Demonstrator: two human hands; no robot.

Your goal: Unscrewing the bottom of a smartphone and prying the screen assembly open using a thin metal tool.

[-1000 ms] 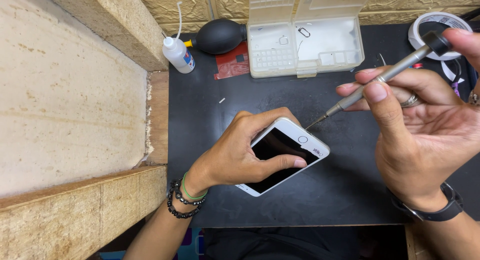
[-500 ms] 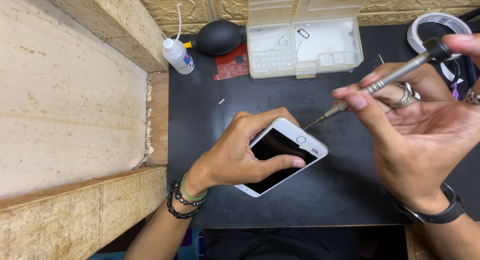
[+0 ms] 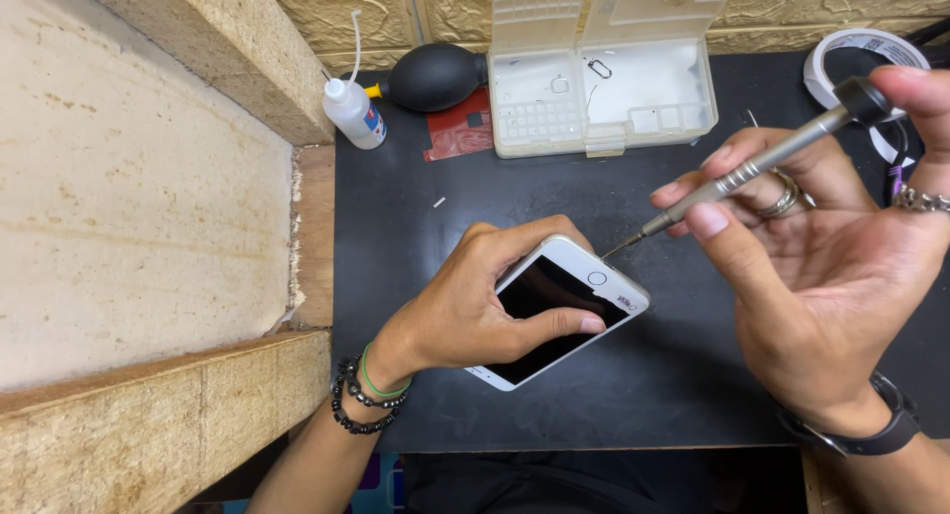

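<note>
My left hand [image 3: 473,306] grips a white smartphone [image 3: 559,311] with a dark screen, holding it tilted on the black mat [image 3: 633,395]. My right hand [image 3: 821,267] holds a slim grey precision screwdriver [image 3: 752,173] between thumb and fingers, with the index fingertip on its black cap. The screwdriver's tip touches the phone's bottom edge near the round home button. Beaded and green bracelets circle my left wrist, a dark watch my right wrist.
At the back of the mat stand a clear plastic parts box [image 3: 604,89] with its lid open, a black rubber air blower [image 3: 435,76], a small white dropper bottle [image 3: 353,111] and a red card [image 3: 457,136]. A roll of white tape [image 3: 861,54] lies far right. Rough stone blocks [image 3: 148,197] border the left.
The screwdriver's grip has shifted slightly as my right fingers turn it; its tip stays at the phone's bottom edge. The left hand and phone hold still.
</note>
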